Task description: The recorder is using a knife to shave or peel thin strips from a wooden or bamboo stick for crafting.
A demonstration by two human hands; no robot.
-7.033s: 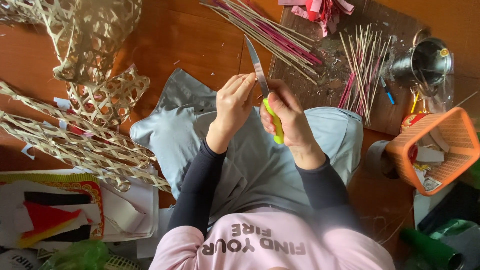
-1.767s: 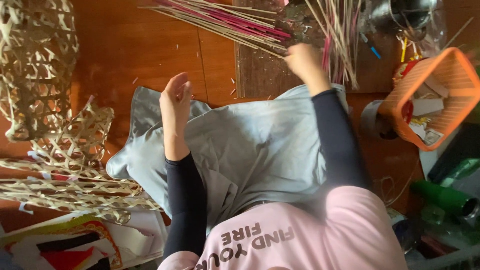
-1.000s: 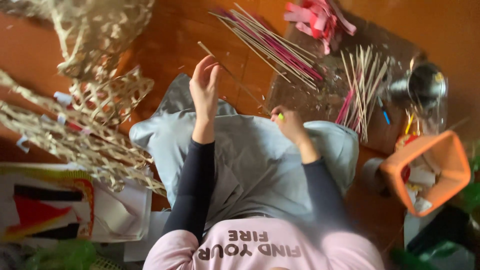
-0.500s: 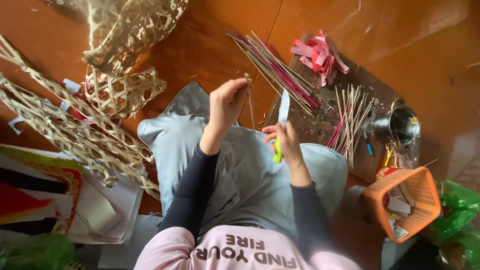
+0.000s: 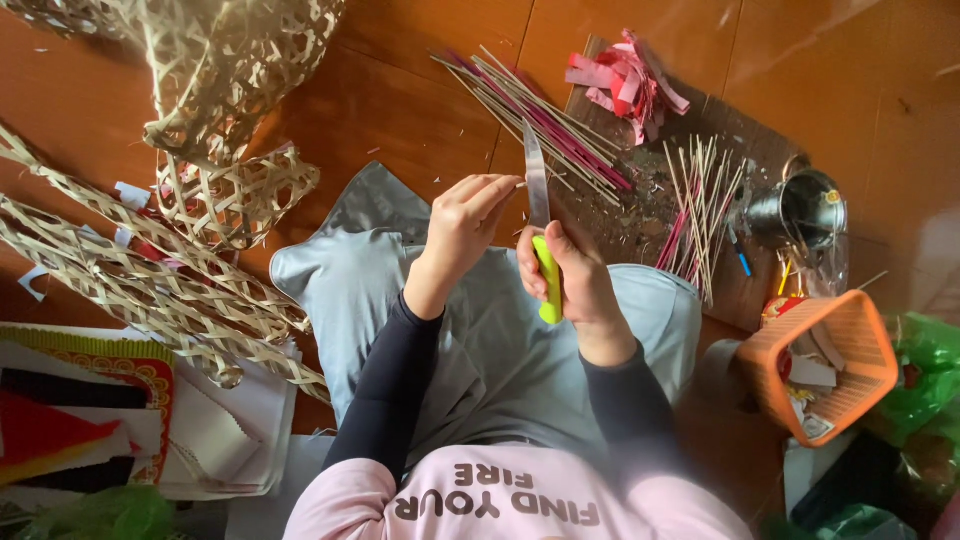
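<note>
My right hand grips a knife by its yellow-green handle, blade pointing away from me. My left hand pinches a thin bamboo stick whose tip meets the blade. Both hands hover above a grey cloth spread over my lap. Just beyond the hands lies a bundle of long sticks, some natural, some pink.
Woven bamboo lattice frames lie on the wooden floor to the left, above coloured paper sheets. A dark board holds more sticks and pink paper strips. A metal pot and an orange basket stand at right.
My right hand reached out to the sticks, came back and took up the knife. Both hands now meet over my lap, the stick against the blade. The view has swung about.
</note>
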